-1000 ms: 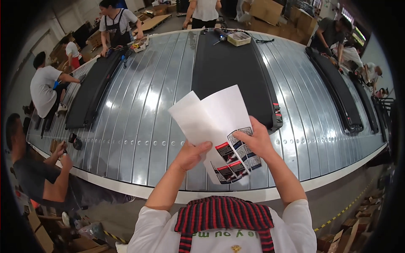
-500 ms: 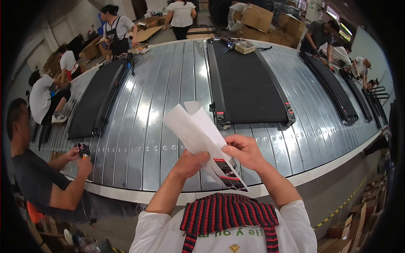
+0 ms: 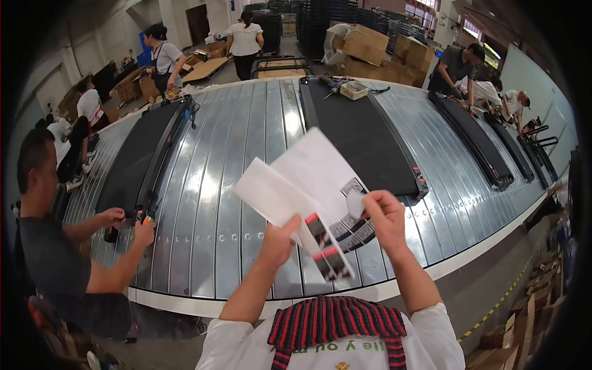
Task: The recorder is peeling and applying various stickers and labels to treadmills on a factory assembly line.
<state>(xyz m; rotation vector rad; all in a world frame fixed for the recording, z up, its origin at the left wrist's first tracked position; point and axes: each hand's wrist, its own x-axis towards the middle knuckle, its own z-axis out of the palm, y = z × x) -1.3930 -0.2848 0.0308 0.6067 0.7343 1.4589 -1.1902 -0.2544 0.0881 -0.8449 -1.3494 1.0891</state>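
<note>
I hold white printed paper sheets above a ribbed metal conveyor (image 3: pixel 228 185). My left hand (image 3: pixel 279 239) pinches the lower edge of a folded white sheet (image 3: pixel 271 194) with small red and black pictures near its bottom. My right hand (image 3: pixel 383 217) grips a second white sheet (image 3: pixel 314 163) that carries black printed squares. The two sheets overlap and fan apart toward the upper left. A flat black treadmill (image 3: pixel 364 139) lies on the conveyor just behind the papers.
A second black treadmill (image 3: pixel 139 163) lies on the left, where a person (image 3: pixel 46 246) beside me handles its end. More treadmills (image 3: pixel 472 139) lie to the right with people bent over them. Cardboard boxes (image 3: pixel 370 46) and other workers stand at the back.
The folded sheets have opened and spread apart between my hands. My view has shifted, and the person at left now reaches onto the left treadmill's end.
</note>
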